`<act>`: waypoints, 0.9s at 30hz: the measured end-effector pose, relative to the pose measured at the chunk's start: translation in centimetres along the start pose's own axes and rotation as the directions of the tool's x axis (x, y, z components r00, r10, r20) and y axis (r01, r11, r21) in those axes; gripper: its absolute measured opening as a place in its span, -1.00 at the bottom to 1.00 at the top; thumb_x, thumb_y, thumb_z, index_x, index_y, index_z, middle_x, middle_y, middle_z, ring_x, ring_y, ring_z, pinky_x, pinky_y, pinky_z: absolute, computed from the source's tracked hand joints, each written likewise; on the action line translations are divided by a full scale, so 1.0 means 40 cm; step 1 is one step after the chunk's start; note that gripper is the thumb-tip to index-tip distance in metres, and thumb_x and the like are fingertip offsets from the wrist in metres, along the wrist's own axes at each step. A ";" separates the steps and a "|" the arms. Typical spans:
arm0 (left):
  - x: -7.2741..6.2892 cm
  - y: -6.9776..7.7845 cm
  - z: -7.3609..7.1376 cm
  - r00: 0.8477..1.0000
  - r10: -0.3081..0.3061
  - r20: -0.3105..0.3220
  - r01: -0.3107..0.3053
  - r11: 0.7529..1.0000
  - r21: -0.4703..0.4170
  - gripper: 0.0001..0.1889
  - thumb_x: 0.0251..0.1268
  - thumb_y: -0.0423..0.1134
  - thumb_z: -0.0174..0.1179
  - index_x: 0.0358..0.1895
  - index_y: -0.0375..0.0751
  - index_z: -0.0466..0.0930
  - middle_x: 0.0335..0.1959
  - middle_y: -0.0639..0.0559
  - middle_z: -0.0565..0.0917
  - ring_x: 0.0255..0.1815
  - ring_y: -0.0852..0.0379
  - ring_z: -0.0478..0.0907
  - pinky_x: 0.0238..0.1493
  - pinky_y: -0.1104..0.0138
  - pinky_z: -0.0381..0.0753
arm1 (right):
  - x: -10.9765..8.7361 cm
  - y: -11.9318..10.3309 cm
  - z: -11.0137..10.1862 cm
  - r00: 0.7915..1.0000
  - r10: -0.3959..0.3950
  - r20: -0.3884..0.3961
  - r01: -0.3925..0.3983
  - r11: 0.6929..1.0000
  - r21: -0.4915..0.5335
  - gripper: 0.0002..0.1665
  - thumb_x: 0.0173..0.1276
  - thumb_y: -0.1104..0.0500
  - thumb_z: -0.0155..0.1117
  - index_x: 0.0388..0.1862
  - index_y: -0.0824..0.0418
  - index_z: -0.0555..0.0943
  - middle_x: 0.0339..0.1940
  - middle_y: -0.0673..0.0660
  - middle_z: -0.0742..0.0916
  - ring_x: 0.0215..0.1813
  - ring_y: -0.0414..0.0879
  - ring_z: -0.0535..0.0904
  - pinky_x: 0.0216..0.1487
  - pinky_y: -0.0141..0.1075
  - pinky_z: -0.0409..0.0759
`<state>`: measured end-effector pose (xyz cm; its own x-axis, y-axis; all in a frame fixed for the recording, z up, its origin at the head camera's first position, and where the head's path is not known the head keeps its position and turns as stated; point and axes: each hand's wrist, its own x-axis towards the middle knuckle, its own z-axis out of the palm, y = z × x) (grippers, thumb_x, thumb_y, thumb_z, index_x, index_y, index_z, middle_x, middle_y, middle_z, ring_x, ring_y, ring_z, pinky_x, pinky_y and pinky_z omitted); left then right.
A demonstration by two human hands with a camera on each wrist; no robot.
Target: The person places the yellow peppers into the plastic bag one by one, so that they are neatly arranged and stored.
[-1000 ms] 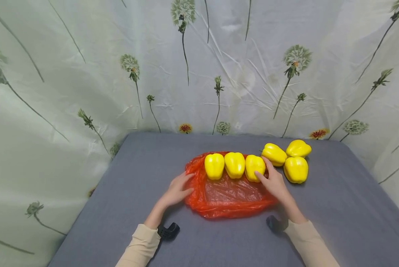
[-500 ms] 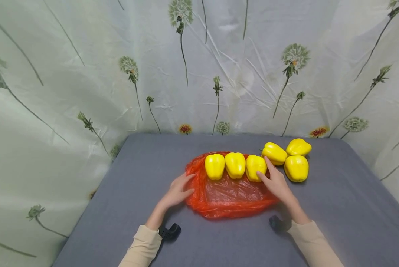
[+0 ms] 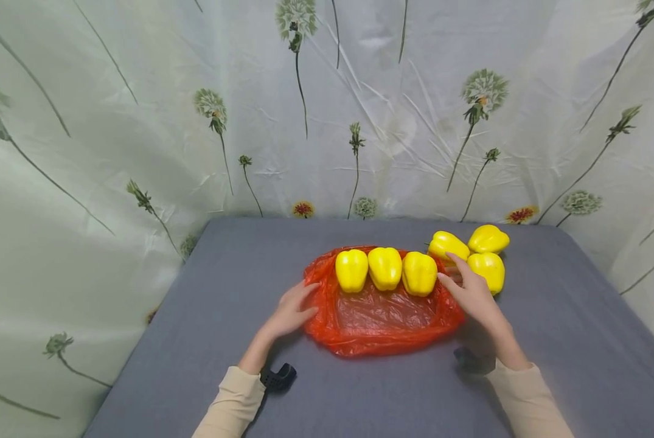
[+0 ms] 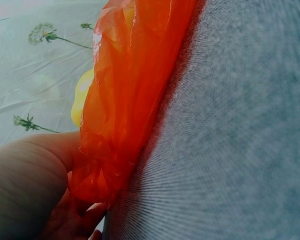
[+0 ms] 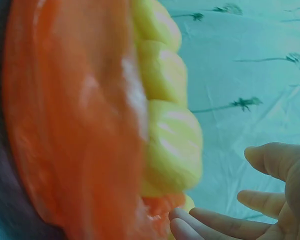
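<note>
Straight and spread in the fingers (image 5: 230,222) of the right hand (image 3: 471,295), with nothing grasped and the thumb just beside the row's right-end pepper (image 3: 420,274); hard to say whether in light contact, so cannot tell. At the left hand (image 3: 288,313), grasping the left edge of the red bag (image 3: 381,345) between thumb and fingers. Best, perhaps, to hold that edge steady and slightly outward, without tugging, for fear of slack plastic folding in and upsetting the row. Inside the bag, along its far wall: lined up, with the row's middle pepper (image 3: 384,269) and the row's left-end pepper (image 3: 351,271) completing the three, and with bare bag floor in front. Probably wise to lift the right fingers well above the rim before any sideways move, so as not to snag the film or nudge the end of the row. Outside, just right of the bag, take care around the stemmed pepper (image 3: 447,244), lying on its side, and near the front pepper (image 3: 487,269) and the far pepper (image 3: 488,239); likely smooth and prone to roll, so better cupped from both sides than pushed across the grey table (image 3: 151,377).
</note>
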<state>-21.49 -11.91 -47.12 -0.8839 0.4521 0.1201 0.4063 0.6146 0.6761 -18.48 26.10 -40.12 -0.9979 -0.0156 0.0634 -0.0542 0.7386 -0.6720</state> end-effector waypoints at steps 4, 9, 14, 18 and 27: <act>0.004 0.001 -0.004 1.000 0.003 0.001 -0.003 1.000 -0.013 -0.44 0.26 -0.21 0.10 0.34 -0.19 0.29 0.45 -0.21 0.21 0.48 -0.23 0.10 0.42 -0.20 0.02 | -0.002 0.000 -0.028 1.000 0.006 -0.020 -0.005 1.000 0.018 -0.27 0.45 -0.02 -0.03 0.45 0.31 0.07 0.14 0.49 0.54 0.12 0.36 0.53 0.09 0.15 0.54; 0.008 -0.002 -0.005 1.000 0.003 0.000 -0.003 1.000 -0.008 -0.44 0.26 -0.21 0.11 0.34 -0.18 0.29 0.46 -0.19 0.21 0.47 -0.22 0.10 0.42 -0.20 0.03 | -0.007 0.006 -0.055 0.997 0.031 -0.075 -0.030 0.999 0.019 -0.28 0.45 -0.02 -0.04 0.45 0.30 0.09 0.15 0.51 0.53 0.14 0.40 0.50 0.07 0.17 0.53; 0.001 -0.005 -0.002 1.000 -0.016 0.005 0.016 1.000 -0.013 -0.44 0.27 -0.19 0.11 0.35 -0.16 0.28 0.46 -0.17 0.22 0.48 -0.21 0.10 0.42 -0.20 0.01 | -0.016 0.018 -0.075 0.988 0.069 -0.141 -0.066 0.997 0.024 -0.32 0.45 0.00 -0.03 0.42 0.31 0.15 0.15 0.52 0.54 0.14 0.40 0.49 0.09 0.18 0.51; -0.004 -0.005 -0.001 1.000 -0.023 0.007 0.023 1.000 -0.021 -0.44 0.28 -0.19 0.10 0.36 -0.16 0.28 0.46 -0.18 0.21 0.48 -0.21 0.08 0.43 -0.20 0.00 | -0.018 0.032 -0.087 0.980 0.106 -0.171 -0.103 0.994 0.025 -0.32 0.46 -0.01 -0.06 0.42 0.32 0.13 0.16 0.53 0.52 0.15 0.41 0.46 0.11 0.20 0.48; -0.002 -0.006 0.000 1.000 -0.022 0.012 0.022 0.999 -0.024 -0.43 0.27 -0.19 0.10 0.36 -0.16 0.27 0.46 -0.18 0.20 0.49 -0.21 0.07 0.43 -0.20 -0.02 | -0.019 0.080 -0.116 0.950 0.165 -0.264 -0.165 0.986 0.023 -0.32 0.46 0.00 -0.07 0.42 0.34 0.14 0.15 0.53 0.53 0.15 0.42 0.45 0.10 0.22 0.47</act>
<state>-21.52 -12.08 -47.28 -0.8896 0.4464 0.0968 0.3813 0.6089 0.6956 -17.72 31.59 -38.90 -0.9475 0.2855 0.1442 0.1106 0.7153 -0.6900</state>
